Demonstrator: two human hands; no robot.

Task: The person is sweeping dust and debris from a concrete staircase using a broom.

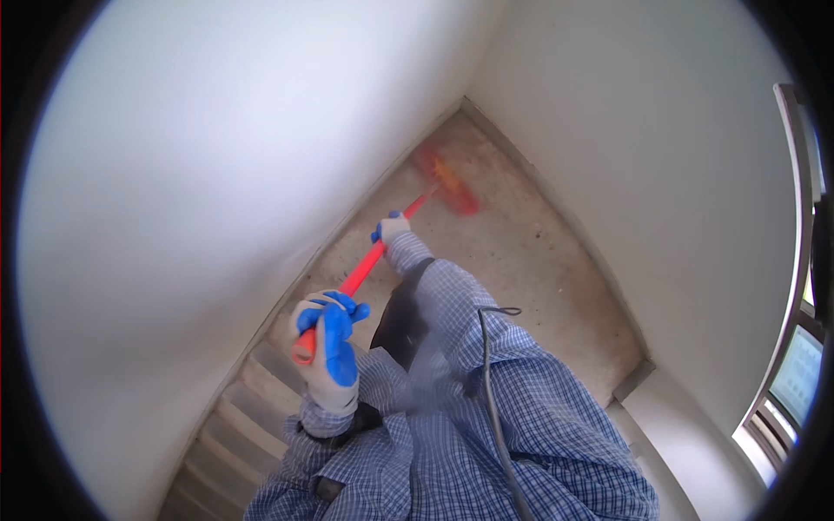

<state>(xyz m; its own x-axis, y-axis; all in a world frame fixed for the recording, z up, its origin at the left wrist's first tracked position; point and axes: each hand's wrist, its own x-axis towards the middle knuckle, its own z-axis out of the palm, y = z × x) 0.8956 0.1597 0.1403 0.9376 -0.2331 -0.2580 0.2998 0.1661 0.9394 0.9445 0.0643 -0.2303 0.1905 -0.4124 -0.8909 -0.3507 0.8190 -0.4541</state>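
A broom with a red handle (361, 272) slants across the view, its red and yellow head (446, 180) blurred by motion over the floor near the corner. My left hand (330, 347), in a white glove with blue coating, is closed round the handle close to its top end. Farther down, my right hand (393, 227), gloved the same way, grips the handle nearer the head. The right arm reaches forward in a blue checked sleeve (460, 295).
White walls meet at a corner beyond the broom, with a skirting strip (556, 191) along the base. Stairs (239, 425) descend at the lower left. The landing floor (539, 286) has dark specks. A window (795, 373) stands at the right, and a grey cable (493, 408) hangs before me.
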